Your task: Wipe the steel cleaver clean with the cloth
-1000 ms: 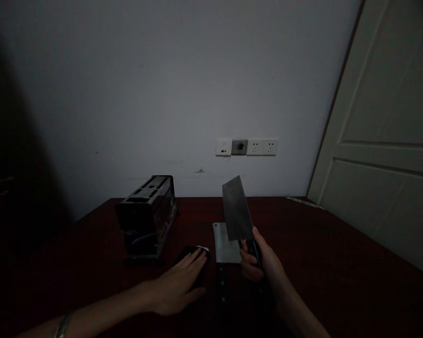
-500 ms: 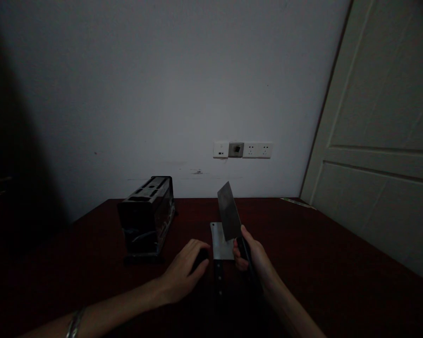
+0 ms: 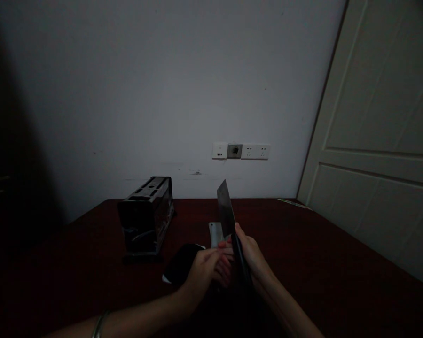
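My right hand (image 3: 252, 253) is wrapped round the dark handle of a cleaver (image 3: 226, 209), whose blade points up and away from me. My left hand (image 3: 202, 274) reaches across to the fingers of the right; its own fingers are stretched out, with nothing visible in them. Under the raised blade, a second cleaver (image 3: 215, 232) lies on the table; my hands hide its lower part. To the left of my left hand lies a flat black thing (image 3: 181, 263) with whitish edges, too dark to make out.
A black slotted knife block (image 3: 146, 216) stands on the dark red table (image 3: 296, 263), left of my hands. Behind are a wall with a row of sockets (image 3: 240, 151) and a panelled door (image 3: 380, 141) at right. A thin strip (image 3: 294, 203) lies near the table's back right corner.
My left hand has moved right, off the black thing, to my right hand. The black thing now shows on the table. The raised cleaver has turned more edge-on.
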A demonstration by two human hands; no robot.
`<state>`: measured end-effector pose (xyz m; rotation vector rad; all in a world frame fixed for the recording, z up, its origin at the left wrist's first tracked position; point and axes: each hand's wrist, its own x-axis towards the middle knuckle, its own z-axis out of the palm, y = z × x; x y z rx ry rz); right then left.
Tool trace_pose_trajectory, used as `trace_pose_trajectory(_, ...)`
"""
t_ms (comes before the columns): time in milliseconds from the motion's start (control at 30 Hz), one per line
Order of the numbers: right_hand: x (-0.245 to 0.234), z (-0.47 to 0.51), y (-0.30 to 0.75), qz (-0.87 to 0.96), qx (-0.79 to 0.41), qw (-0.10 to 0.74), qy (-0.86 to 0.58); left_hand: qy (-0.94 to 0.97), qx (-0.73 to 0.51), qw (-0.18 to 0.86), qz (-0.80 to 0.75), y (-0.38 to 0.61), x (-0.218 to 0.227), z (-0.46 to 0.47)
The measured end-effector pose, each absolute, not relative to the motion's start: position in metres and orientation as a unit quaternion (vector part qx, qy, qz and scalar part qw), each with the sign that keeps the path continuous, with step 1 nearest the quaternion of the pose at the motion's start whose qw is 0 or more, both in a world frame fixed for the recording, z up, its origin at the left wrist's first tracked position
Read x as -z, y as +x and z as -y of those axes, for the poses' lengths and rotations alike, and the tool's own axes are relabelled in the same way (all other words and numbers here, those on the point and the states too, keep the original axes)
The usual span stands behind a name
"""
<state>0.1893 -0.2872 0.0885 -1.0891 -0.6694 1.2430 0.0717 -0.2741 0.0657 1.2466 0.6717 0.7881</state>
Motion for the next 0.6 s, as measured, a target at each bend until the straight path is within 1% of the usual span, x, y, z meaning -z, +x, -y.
trace_pose_trajectory(67,-0.091,0.289,0.187,0.3,-0.53,0.617,-0.499,0.516,-0.355,0.719,-0.302,0.074,-0.065,0.273)
trace_pose_trajectory(367,-0.091,0.29,0.189,0.361,-0.444,0.585,-0.575,0.427,-0.362,0.761,-0.329,0.086,-0.066,0.273)
trace_pose_trajectory(600,-0.092,0.289,0.185,0.373,-0.431,0.566,-0.596,0.357,-0.348,0.797,-0.341,0.102,-0.072,0.269)
